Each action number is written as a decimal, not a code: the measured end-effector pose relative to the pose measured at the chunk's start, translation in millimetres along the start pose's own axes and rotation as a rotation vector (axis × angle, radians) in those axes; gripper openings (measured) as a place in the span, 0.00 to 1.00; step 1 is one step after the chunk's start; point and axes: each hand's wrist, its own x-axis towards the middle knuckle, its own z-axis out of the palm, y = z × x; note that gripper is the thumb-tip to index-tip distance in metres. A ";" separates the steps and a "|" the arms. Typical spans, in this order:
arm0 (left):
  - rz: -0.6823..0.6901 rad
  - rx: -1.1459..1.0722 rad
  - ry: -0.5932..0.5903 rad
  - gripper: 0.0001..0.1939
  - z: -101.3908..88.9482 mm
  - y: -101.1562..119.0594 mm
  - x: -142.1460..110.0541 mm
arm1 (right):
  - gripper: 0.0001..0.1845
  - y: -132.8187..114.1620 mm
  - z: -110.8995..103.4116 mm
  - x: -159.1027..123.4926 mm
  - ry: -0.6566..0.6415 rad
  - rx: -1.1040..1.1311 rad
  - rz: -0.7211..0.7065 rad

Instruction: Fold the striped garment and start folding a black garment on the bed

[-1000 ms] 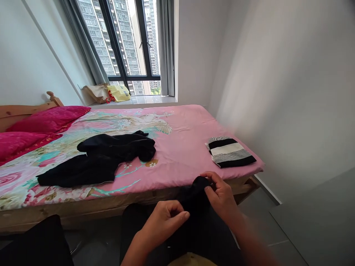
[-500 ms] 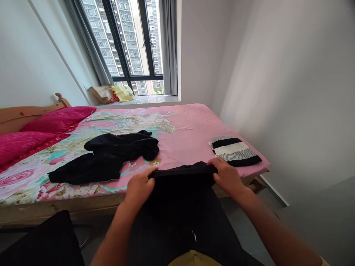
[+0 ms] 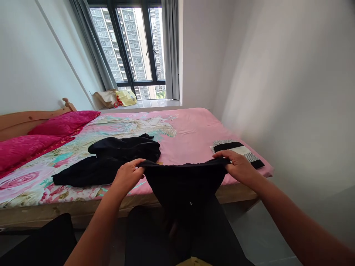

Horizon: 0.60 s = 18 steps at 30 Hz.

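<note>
Stretched between my two hands is a pair of black pants (image 3: 185,181), with a gathered waistband along the top and a small pale mark lower down. My left hand (image 3: 129,175) pinches the left end of the waistband, and my right hand (image 3: 235,164) grips the right end. The pants hang in front of my knees, beside the bed's near edge; their lower part blends into my dark legwear. Left of my left hand, another black garment (image 3: 122,151) lies crumpled on the bed. Beyond my right hand lies a folded black, white and striped cloth (image 3: 244,149), partly hidden by that hand.
The bed (image 3: 191,129) has a pink floral sheet and two magenta pillows (image 3: 65,123) on the left. Paper and yellow bags (image 3: 126,98) sit on the windowsill. A black object (image 3: 41,240) stands low at the left. A wall rises close on the right.
My hands have moved apart, left hand leftward and right hand rightward and slightly up. The waistband is now pulled wider and tauter. The view has tilted slightly up.
</note>
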 end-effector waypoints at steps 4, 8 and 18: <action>-0.035 -0.221 -0.033 0.19 4.2 1.8 -0.4 | 0.27 6.8 5.0 -7.3 -0.128 0.061 0.020; -0.024 -0.588 -0.044 0.15 14.2 13.5 -6.1 | 0.25 15.3 14.5 -19.9 -0.282 0.070 0.032; 0.128 -0.499 -0.155 0.07 28.2 61.9 -45.8 | 0.30 1.7 79.4 -76.3 -0.538 -0.104 -0.028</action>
